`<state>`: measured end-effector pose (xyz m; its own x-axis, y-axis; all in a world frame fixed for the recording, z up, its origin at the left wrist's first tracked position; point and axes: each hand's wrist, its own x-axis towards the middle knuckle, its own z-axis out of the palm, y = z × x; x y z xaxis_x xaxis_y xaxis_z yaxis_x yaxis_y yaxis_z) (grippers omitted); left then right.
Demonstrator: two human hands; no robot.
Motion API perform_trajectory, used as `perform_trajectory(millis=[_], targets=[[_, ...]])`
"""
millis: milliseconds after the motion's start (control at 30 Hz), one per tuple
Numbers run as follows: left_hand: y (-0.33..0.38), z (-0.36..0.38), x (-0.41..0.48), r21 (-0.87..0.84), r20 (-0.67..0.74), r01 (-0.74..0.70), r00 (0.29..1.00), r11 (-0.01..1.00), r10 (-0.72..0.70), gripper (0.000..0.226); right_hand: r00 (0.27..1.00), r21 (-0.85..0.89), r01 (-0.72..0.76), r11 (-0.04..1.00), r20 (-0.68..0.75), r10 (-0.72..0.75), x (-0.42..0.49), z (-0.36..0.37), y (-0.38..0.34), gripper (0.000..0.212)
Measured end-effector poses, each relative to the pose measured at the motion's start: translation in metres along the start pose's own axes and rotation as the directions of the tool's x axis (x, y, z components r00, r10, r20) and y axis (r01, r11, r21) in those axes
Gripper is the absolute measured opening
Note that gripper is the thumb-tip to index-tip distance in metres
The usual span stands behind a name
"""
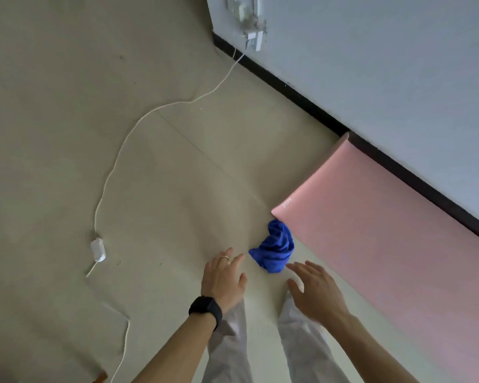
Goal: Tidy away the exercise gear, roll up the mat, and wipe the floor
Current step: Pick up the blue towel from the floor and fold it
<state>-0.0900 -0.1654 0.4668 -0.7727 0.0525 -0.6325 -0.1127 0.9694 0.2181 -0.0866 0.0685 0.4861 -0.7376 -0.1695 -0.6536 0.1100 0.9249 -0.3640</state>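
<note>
A crumpled blue cloth [275,247] lies on the beige floor [161,175], touching the near corner of a pink exercise mat [371,233]. The mat lies flat along the wall at the right. My left hand [224,276] hovers just left of the cloth with fingers straight and spread, a ring on one finger and a black watch on the wrist. My right hand [314,290] is stretched out just below and right of the cloth, fingertips close to it, holding nothing.
A white cable [122,145] runs from a wall socket [253,37] across the floor to a small white switch box [98,249] and on towards the bottom edge. A black skirting board [302,98] lines the pale wall. My light trouser legs [296,344] show below the hands.
</note>
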Motion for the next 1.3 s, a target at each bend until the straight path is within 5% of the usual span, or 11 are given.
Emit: perform_trajectory(millis=[200, 433, 600, 767, 1000, 1167, 1300], targets=[[-0.054, 0.071, 0.119, 0.133, 0.166, -0.114, 0.982, 0.985, 0.091, 0.060, 0.934, 0.247, -0.355, 0.902, 0.066, 0.350, 0.078, 0.083, 0.035, 0.040], [-0.100, 0.173, 0.240, 0.276, 0.279, -0.304, 0.933, 0.912, 0.227, 0.062, 0.839, 0.406, -0.541, 0.737, 0.198, 0.507, 0.188, 0.217, 0.076, 0.053], [-0.123, 0.264, 0.315, 0.350, 0.367, -0.331, 0.909, 0.876, 0.196, 0.064, 0.770, 0.489, -0.628, 0.605, 0.280, 0.573, 0.266, 0.308, 0.099, 0.076], [-0.133, 0.349, 0.381, 0.311, 0.277, -0.263, 0.945, 0.913, 0.177, 0.067, 0.796, 0.638, -0.536, 0.553, 0.166, 0.582, 0.338, 0.380, 0.124, 0.088], [-0.166, 0.414, 0.397, 0.367, 0.199, -0.240, 0.964, 0.899, 0.176, 0.066, 0.763, 0.456, -0.600, 0.657, 0.080, 0.642, 0.381, 0.433, 0.131, 0.068], [-0.158, 0.390, 0.397, 0.401, 0.277, -0.274, 0.946, 0.874, 0.169, 0.069, 0.779, 0.541, -0.549, 0.637, 0.055, 0.625, 0.368, 0.413, 0.142, 0.034], [-0.116, 0.324, 0.376, 0.367, 0.339, -0.232, 0.935, 0.901, 0.103, 0.058, 0.804, 0.560, -0.534, 0.634, 0.104, 0.585, 0.327, 0.354, 0.137, 0.029]])
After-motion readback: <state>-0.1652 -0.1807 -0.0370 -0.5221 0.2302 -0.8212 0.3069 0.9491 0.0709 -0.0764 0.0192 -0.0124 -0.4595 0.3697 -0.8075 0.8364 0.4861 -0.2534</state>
